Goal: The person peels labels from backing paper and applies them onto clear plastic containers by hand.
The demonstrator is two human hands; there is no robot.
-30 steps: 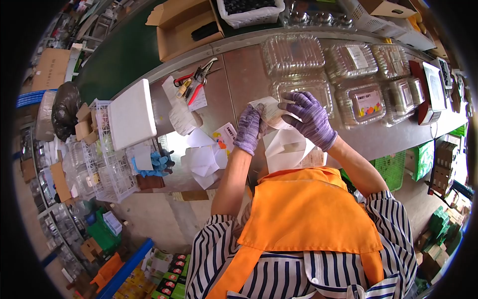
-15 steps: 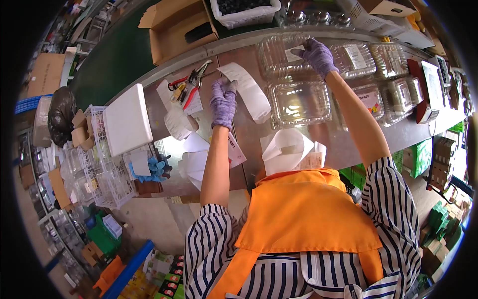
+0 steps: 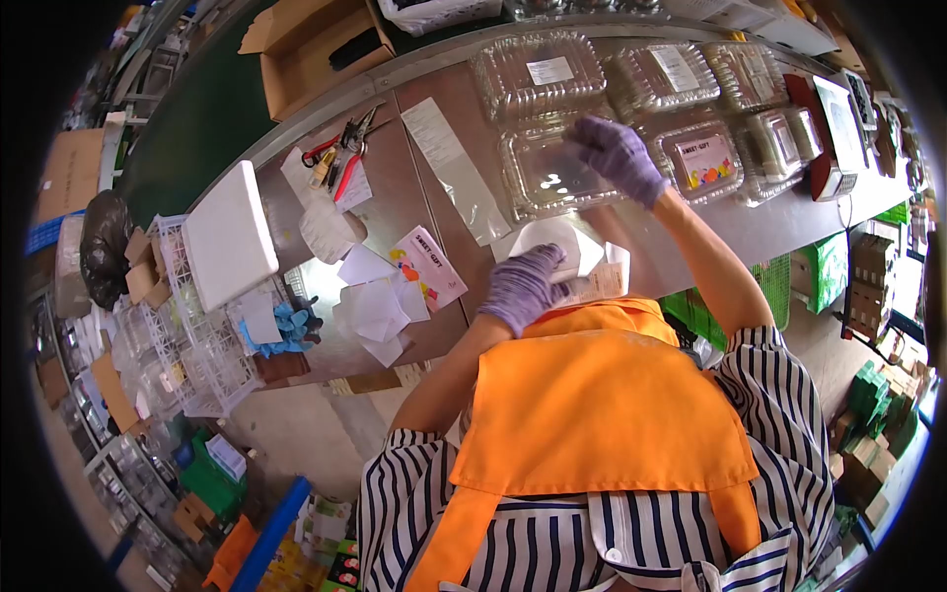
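Observation:
Both my hands wear purple knit gloves. My left hand (image 3: 528, 286) is curled over a white label roll (image 3: 552, 237) at the front of the metal table, its fingers and thumb closed around the paper. My right hand (image 3: 619, 158) is over the right side of a clear plastic clamshell box (image 3: 547, 178), fingers apart and slightly blurred, with nothing visible in them. Whether it touches the lid I cannot tell. Behind stands another clamshell box (image 3: 503, 84) bearing a white label (image 3: 549, 70). A long strip of labels (image 3: 444, 158) lies left of the boxes.
More clamshell boxes (image 3: 671, 79) stand to the right, one showing a SWEET GIFT card (image 3: 705, 161). Red-handled pliers (image 3: 347, 178), loose paper pieces (image 3: 375, 311) and another SWEET GIFT card (image 3: 434, 266) lie left. A white board (image 3: 232, 237) leans over the wire basket (image 3: 202, 345).
My left hand has left the label strip and come down to the roll. My right hand has moved from the back box to the nearer one; the back box's label is now uncovered.

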